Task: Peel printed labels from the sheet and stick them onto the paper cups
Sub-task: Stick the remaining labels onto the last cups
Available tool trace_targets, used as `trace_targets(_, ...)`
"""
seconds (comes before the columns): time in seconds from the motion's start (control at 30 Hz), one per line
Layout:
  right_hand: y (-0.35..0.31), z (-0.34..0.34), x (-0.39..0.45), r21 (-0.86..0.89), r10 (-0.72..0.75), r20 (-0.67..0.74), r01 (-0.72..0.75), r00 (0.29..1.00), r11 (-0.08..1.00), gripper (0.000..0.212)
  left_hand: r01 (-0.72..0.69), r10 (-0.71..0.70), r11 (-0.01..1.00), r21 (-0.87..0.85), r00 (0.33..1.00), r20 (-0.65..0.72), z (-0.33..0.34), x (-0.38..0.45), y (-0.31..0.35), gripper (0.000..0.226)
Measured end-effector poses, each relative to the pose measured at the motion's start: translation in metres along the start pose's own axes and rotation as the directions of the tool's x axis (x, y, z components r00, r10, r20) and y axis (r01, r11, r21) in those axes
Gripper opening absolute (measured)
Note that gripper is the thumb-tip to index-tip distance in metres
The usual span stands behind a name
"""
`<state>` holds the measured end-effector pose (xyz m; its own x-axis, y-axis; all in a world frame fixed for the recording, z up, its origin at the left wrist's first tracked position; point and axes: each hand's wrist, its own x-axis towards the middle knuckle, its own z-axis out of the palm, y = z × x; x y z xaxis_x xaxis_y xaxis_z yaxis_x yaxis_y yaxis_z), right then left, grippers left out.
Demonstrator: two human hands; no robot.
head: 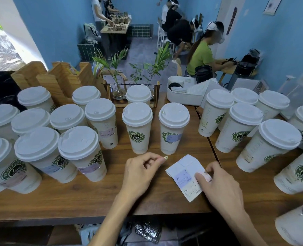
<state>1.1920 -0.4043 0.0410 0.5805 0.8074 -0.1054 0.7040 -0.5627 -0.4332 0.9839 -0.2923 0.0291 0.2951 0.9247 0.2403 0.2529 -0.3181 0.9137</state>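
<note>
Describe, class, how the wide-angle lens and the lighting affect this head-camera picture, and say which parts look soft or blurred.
Head view: lens distortion tilts the edge paper cups outward; soft, even light leaves pale sheen on the wooden table with faint shadows; the label sheet print is too small to read; a face in the background is blurred; the doorway at upper left is overexposed.

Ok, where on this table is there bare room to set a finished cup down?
Bare wood lies near the front edge, between the left cup cluster and the left hand, and below the label sheet. Both sides are crowded with cups.
</note>
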Motion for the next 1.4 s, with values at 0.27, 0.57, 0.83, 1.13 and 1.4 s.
trace_targets(0.27, -0.062, 0.034, 0.009, 0.88, -0.152, 0.422, -0.364, 0.894, 0.304, 0.033, -0.23, 0.228, 0.93, 0.286, 0.973, 0.042, 0.007, -0.014, -0.018, 0.021)
trace_targets(0.57, -0.072, 0.047, 0.007, 0.917, -0.125, 0.35, -0.312, 0.928, 0.248, 0.008, -0.136, 0.146, 0.977, 0.165, 0.988, -0.05, -0.004, -0.03, -0.019, 0.02)
trace_targets(0.83, -0.083, 0.047, 0.004, 0.928, -0.246, 0.288, -0.206, 0.925, 0.311, 0.007, 0.265, -0.26, 0.931, -0.25, 0.964, 0.051, -0.025, -0.013, -0.023, 0.031)
trace_targets(1.13, -0.105, 0.069, 0.007, 0.888, -0.254, 0.035, 0.087, 0.967, 0.452, 0.029, 0.255, -0.304, 0.903, -0.347, 0.948, -0.093, -0.04, -0.01, -0.024, 0.013)
trace_targets(1.4, -0.126, 0.085, 0.015, 0.928, -0.131, -0.07, 0.112, 0.989, 0.356, 0.012, 0.216, -0.331, 0.898, -0.384, 0.906, -0.264, -0.033, -0.001, -0.027, 0.01)
